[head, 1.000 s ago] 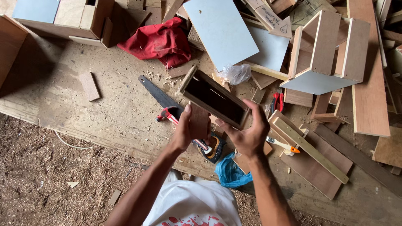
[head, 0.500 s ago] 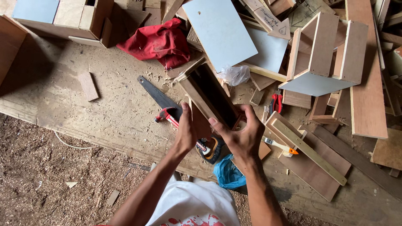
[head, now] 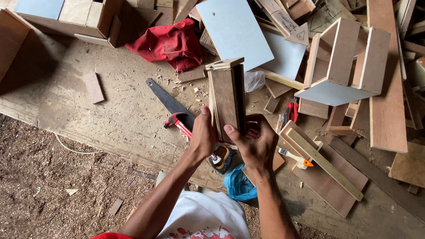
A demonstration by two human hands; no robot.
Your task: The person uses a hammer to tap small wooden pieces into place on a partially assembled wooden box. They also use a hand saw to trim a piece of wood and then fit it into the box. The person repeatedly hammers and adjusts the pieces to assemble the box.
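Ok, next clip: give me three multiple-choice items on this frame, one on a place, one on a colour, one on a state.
1. Where does the saw lie?
A. left of the hands
B. on the blue panel
C. in the sawdust

2. What colour is the cloth?
A. green
B. red
C. white

3. How is the wooden box held?
A. by the left hand alone
B. resting flat, untouched
C. by both hands, the right hand included

Key: 1 A, its blade runs along the bench left of the box. 2 B, it is plainly red. 3 C, fingers of each hand grip its near end.
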